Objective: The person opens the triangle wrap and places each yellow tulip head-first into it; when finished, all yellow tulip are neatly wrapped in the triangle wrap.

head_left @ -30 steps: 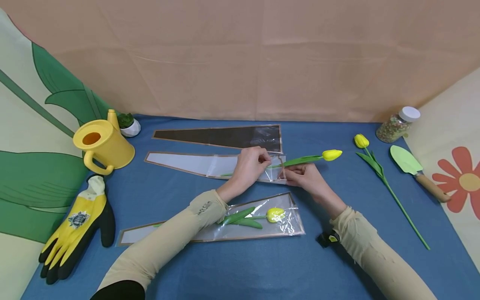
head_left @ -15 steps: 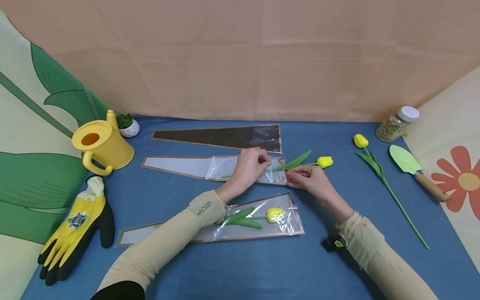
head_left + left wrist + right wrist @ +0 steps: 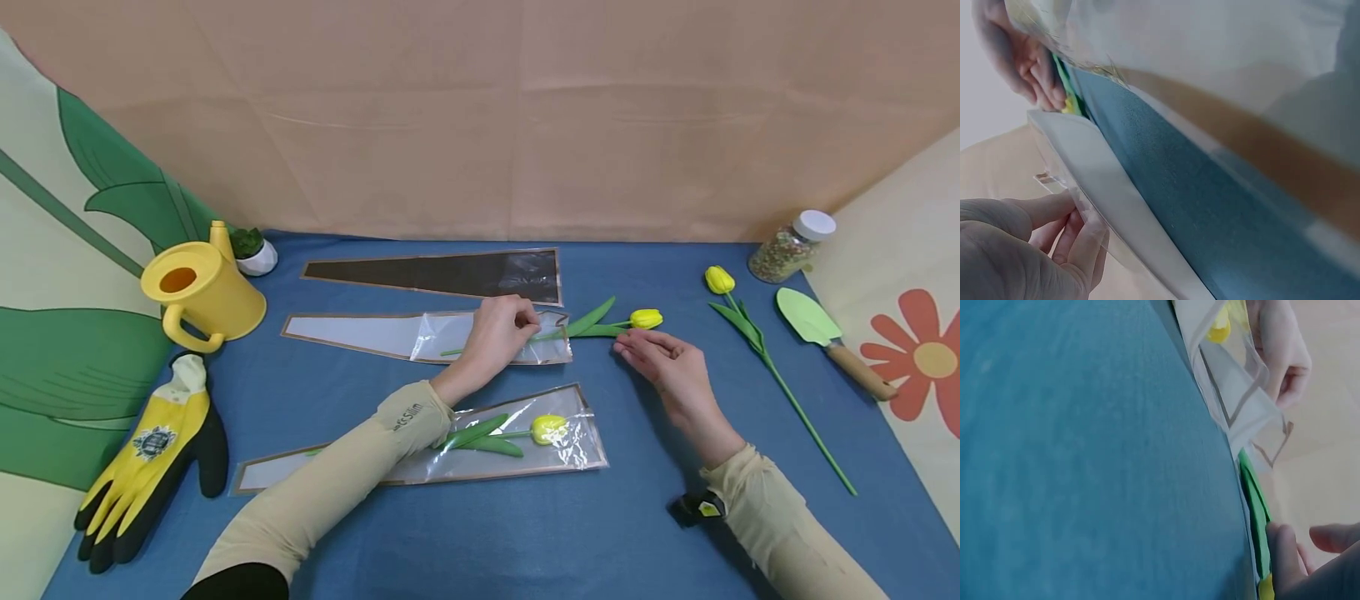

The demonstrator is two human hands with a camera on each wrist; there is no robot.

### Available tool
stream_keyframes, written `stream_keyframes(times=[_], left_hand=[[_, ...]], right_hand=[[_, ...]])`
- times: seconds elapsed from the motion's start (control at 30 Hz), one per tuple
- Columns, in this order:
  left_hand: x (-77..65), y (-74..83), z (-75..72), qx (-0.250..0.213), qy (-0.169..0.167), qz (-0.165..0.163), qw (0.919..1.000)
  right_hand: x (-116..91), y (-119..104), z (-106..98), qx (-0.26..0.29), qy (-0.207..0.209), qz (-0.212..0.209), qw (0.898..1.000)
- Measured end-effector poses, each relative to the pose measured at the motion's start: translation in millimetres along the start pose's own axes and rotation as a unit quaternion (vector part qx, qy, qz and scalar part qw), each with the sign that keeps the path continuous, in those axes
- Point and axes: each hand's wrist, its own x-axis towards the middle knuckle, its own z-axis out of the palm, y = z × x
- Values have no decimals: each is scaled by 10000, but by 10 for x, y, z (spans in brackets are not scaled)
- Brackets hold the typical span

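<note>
My left hand (image 3: 501,330) pinches the clear film of the middle flower sleeve (image 3: 352,326), near its wide mouth; the left wrist view shows thumb and fingers together on that film. The stem of a yellow tulip (image 3: 646,320) lies inside the sleeve, while its leaves and bloom stick out to the right. Beside the bloom, my right hand (image 3: 669,367) has its fingers loosely extended. In the right wrist view its fingertips are right at the tulip's green leaf (image 3: 1254,509), thumb apart from them.
In front lies another sleeve (image 3: 480,471) with a tulip inside; a dark sleeve (image 3: 435,272) lies behind. At left are a watering can (image 3: 217,292), potted plant (image 3: 257,254) and glove (image 3: 161,450). Another tulip (image 3: 783,383), a trowel (image 3: 810,317) and a jar (image 3: 783,250) are at right.
The tulip has moved left, deeper into the middle sleeve, and one leaf has spread away from the stem. My right hand has left the sleeve's mouth and moved right to the bloom.
</note>
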Motion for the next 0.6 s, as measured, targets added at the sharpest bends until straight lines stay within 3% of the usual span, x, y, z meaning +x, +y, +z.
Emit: stream_keyframes(times=[0.4, 0.6], left_hand=[[-8, -7, 3, 0, 1, 79, 10000], [2, -3, 8, 6, -60, 67, 10000]], right_hand=[[3, -21, -16, 983, 283, 289, 9943], [19, -22, 92, 1703, 834, 528, 9804]])
